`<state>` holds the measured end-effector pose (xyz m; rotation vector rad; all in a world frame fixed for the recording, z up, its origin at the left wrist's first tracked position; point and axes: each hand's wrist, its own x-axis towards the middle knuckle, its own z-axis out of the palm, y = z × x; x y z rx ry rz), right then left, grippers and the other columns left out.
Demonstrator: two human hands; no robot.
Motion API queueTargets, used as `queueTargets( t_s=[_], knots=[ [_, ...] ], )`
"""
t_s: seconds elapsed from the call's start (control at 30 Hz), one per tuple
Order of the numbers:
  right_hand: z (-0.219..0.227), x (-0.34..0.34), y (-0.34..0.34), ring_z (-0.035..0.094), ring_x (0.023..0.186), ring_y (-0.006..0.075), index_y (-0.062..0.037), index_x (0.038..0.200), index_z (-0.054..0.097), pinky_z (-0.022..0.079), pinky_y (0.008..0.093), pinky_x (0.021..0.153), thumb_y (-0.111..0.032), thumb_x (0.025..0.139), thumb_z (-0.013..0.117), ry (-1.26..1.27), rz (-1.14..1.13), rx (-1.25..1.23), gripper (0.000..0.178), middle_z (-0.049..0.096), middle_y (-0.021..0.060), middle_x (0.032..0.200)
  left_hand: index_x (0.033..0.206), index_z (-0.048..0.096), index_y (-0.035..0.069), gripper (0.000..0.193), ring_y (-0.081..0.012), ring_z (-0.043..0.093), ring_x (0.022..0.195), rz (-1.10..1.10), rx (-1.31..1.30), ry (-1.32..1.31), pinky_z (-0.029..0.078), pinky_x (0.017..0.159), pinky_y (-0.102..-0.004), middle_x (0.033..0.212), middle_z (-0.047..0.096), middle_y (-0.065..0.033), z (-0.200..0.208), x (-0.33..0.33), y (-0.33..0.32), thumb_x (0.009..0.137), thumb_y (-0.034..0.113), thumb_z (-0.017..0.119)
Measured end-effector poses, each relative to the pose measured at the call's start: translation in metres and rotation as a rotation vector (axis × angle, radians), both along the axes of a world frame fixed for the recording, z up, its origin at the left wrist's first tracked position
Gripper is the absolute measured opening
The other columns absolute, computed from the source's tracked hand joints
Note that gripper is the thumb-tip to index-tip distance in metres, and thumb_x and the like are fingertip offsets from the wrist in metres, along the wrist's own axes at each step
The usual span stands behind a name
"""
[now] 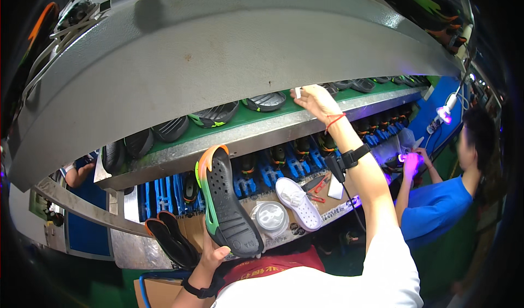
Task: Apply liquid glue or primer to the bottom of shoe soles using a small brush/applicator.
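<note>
My left hand (212,252) grips the heel end of a shoe sole (225,207), thumb on its edge. The sole is black, with holes in its front half and a green and orange rim, and it stands nearly upright. My right hand (316,100) reaches out over the green conveyor belt (284,107), its fingers partly spread and no sole in them. A small white patch shows at its fingertips; whether it is wrapped on a finger or lies between them is unclear. Black soles (265,101) lie in a row on the belt, partly under the grey hood.
The grey hood (234,46) overhangs the belt. Below sit blue racks (267,171) of shoe parts, a white shoe (298,204), a lidded plastic tub (271,218), orange-handled pliers (322,187) and dark soles (173,240). A person in blue (436,209) works at right, near a purple lamp (445,114).
</note>
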<state>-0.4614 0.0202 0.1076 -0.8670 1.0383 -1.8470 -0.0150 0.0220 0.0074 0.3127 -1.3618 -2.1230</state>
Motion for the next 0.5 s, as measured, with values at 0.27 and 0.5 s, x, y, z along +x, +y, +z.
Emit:
queueTargets(
  t_s=[0.27, 0.5],
  knots=[
    [0.002, 0.038, -0.009, 0.057, 0.094, 0.0159, -0.0092, 0.1, 0.059, 0.045, 0.0336, 0.086, -0.022, 0.087, 0.064, -0.087, 0.209, -0.013, 0.019, 0.062, 0.0052, 0.1, 0.141, 0.014, 0.005, 0.098, -0.0263, 0.044, 0.122, -0.238, -0.017, 0.082, 0.037, 0.103, -0.0405, 0.131, 0.038, -0.0156, 0.024, -0.05, 0.004, 0.065, 0.028, 0.071],
    [0.011, 0.002, 0.097, 0.048, 0.12, 0.0355, -0.0024, 0.116, 0.054, 0.04, 0.0431, 0.102, -0.02, 0.093, 0.055, -0.255, -0.042, -0.232, 0.029, 0.05, 0.0254, 0.127, 0.144, 0.016, 0.007, 0.078, -0.0268, 0.044, 0.125, -0.424, 0.33, 0.336, 0.032, 0.106, -0.0436, 0.138, 0.039, -0.0134, 0.055, -0.164, 0.014, 0.076, 0.018, 0.054]
  ],
)
